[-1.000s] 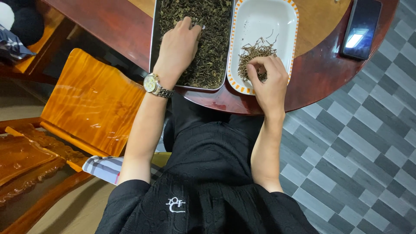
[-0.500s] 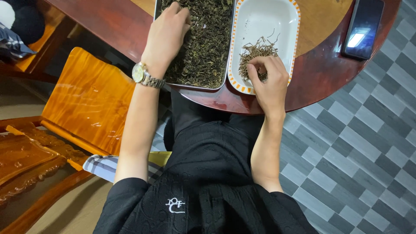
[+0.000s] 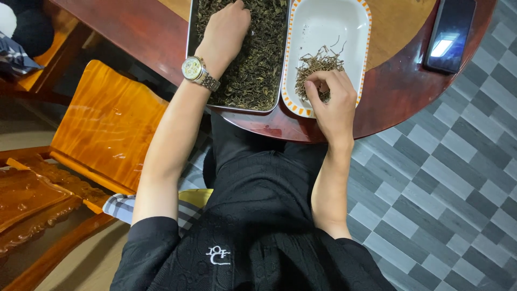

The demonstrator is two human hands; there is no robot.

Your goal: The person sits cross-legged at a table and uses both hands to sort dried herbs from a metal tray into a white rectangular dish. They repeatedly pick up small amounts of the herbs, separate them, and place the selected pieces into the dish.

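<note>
The left hand (image 3: 229,27), a metal watch (image 3: 196,71) at its wrist, lies palm down in the dark loose leaves (image 3: 258,64) of the rectangular steel tray (image 3: 189,32) at the near edge of the round reddish wooden worktop (image 3: 134,27), fingers spread flat and holding nothing, apparently to sift; the right hand (image 3: 331,97) has its grip pinched together on pale dry stems (image 3: 318,64) heaped in the white oval dish with orange rim (image 3: 366,32) just beside the tray; a black phone (image 3: 449,32) lies toward the right edge; the tray's far end is cut off, and the left fingertips are half sunk in leaves.
</note>
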